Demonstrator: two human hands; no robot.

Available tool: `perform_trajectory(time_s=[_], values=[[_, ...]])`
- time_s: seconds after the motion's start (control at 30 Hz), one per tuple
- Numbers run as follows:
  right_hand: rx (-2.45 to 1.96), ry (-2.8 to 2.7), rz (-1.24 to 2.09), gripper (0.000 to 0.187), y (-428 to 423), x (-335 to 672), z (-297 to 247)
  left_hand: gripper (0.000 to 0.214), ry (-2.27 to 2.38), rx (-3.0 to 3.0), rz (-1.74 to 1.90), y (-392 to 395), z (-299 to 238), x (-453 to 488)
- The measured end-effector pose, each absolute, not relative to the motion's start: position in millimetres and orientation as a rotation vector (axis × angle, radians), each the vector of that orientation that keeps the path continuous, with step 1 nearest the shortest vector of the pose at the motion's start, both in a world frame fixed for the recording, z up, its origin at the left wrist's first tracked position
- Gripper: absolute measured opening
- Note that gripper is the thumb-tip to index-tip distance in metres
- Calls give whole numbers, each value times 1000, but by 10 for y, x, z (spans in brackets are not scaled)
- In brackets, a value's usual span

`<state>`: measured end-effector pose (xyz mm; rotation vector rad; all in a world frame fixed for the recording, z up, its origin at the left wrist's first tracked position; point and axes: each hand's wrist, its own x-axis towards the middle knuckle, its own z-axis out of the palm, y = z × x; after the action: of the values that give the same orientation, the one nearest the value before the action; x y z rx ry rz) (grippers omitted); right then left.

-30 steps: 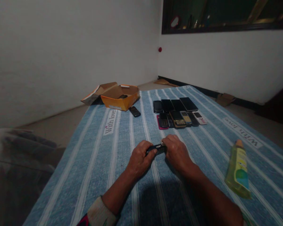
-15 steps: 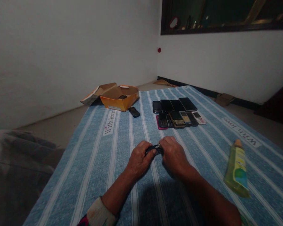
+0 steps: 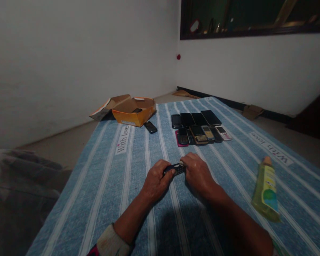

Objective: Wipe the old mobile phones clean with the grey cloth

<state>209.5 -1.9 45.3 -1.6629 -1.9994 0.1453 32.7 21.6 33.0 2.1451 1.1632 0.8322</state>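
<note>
My left hand [image 3: 156, 181] and my right hand [image 3: 198, 174] meet over the blue striped cloth [image 3: 117, 185], both closed round a small dark mobile phone [image 3: 174, 168] held between them. Only its top edge and part of its keypad show between my fingers. Farther off on the cloth lies a neat group of several phones [image 3: 198, 126] in two rows, dark smartphones behind and small keypad phones in front. One more black phone [image 3: 150, 127] lies alone to their left.
An open orange cardboard box [image 3: 134, 111] sits at the cloth's far left corner, its lid [image 3: 108, 106] folded back. A yellow-green plastic bottle [image 3: 266, 190] lies on its side at my right. Grey fabric [image 3: 18, 192] is bunched at the left edge. White walls stand behind.
My hands stay together on the phone and have drifted slightly left and away; the fingers have shifted a little on it. Nothing else on the cloth has moved.
</note>
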Motion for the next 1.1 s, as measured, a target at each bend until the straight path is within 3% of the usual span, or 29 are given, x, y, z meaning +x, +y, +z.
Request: perform_trajectory(time_s=[0.47,1.1], values=[[-1753,-1912,334,28,121,2219,324,17,1231,2225,756,220,386,337],[-1714,-1886,345,27,171,2195,262,13,1421,2625,102,403,671,808]])
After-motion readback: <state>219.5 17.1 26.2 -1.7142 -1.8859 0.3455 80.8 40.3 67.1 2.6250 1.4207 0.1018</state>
